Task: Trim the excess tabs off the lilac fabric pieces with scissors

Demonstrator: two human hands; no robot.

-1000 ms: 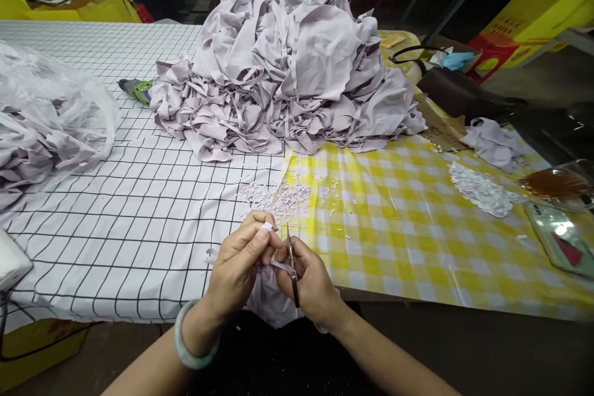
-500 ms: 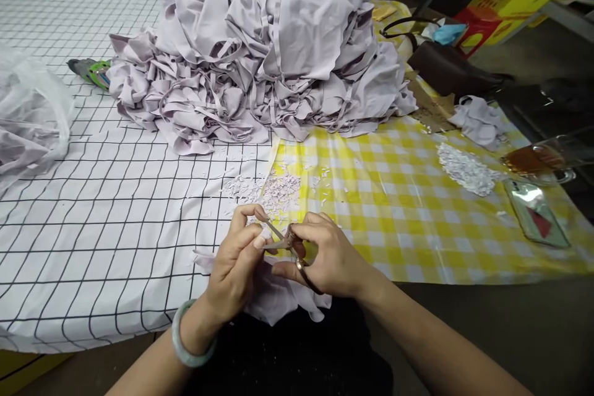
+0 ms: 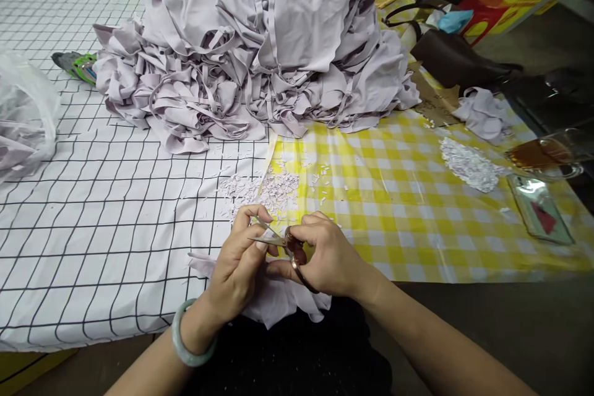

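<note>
My right hand [image 3: 327, 253] is wrapped round a small pair of scissors [image 3: 297, 266], whose blades point left and stand a little apart. A pale lilac garment piece [image 3: 288, 300] hangs below both hands at the table's front edge. My left hand [image 3: 241, 260], with a pale green bangle [image 3: 183, 334] on its wrist, pinches part of this cloth near the blades; the pinched bit is mostly hidden by the fingers. Just beyond my hands lie many small pale snippets [image 3: 278, 192], scattered across the seam of the two tablecloths.
A large heap of lilac fabric [image 3: 306, 18] fills the back. At the left is a clear plastic bag [image 3: 44, 105] with cloth inside. On the right are a snippet pile [image 3: 471, 164], a phone [image 3: 541, 210], a glass mug of brown liquid [image 3: 538, 154] and a dark handbag [image 3: 455, 59].
The scissor blades are less widely spread and reach slightly further left, across my left fingertips. Both hands stay almost in place while the view has shifted a little.
</note>
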